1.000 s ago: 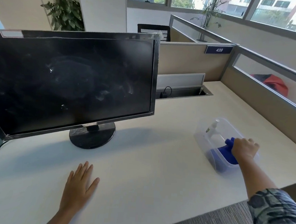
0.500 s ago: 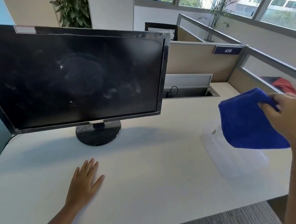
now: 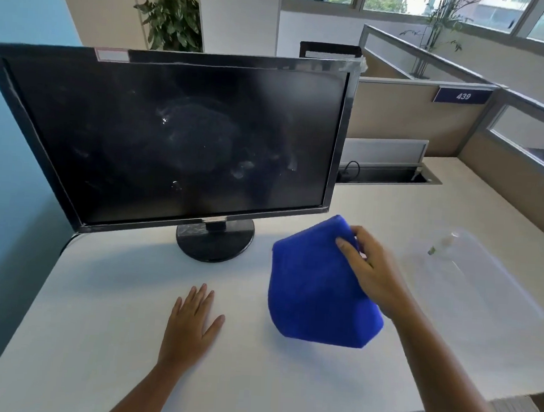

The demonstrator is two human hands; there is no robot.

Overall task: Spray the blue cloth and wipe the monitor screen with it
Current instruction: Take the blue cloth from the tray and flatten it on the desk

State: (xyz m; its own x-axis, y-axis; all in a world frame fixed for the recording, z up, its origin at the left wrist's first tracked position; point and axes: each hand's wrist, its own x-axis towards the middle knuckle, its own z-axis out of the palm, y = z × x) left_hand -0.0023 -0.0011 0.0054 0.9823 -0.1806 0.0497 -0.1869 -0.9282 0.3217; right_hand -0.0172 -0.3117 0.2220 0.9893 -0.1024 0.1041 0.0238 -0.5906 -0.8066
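Since the earlier frame the right hand [image 3: 372, 274] has carried the blue cloth [image 3: 316, 289] down and leftward from beside the partition to a position above the desk [image 3: 110, 339], in front of the monitor's lower right corner. That hand is closed on the cloth: fingers [image 3: 347, 245] pinch its upper right edge, and the fabric hangs below and to the left of the knuckles in a loose fold. Whether its lower edge touches the desk cannot be determined. The left hand [image 3: 192, 319] is unchanged, lying flat and open on the desk surface, grasping nothing, near the cloth but clear of it.

Step in hand, by assessment: the cloth has been fetched and is being presented for spraying. No wetting is evident on it.

Outward from the hand, a clear plastic container [image 3: 471, 284] sits on the desk to the right. A faint pale object with a green mark inside it may be the spray bottle; this is too indistinct to confirm. The monitor screen [image 3: 172, 141] stands behind, dark, with visible smears and specks near its centre and lower right.

Next move, by assessment: take up the sprayer with a free hand, most plausibly the left, and wet the cloth before any contact with the screen.
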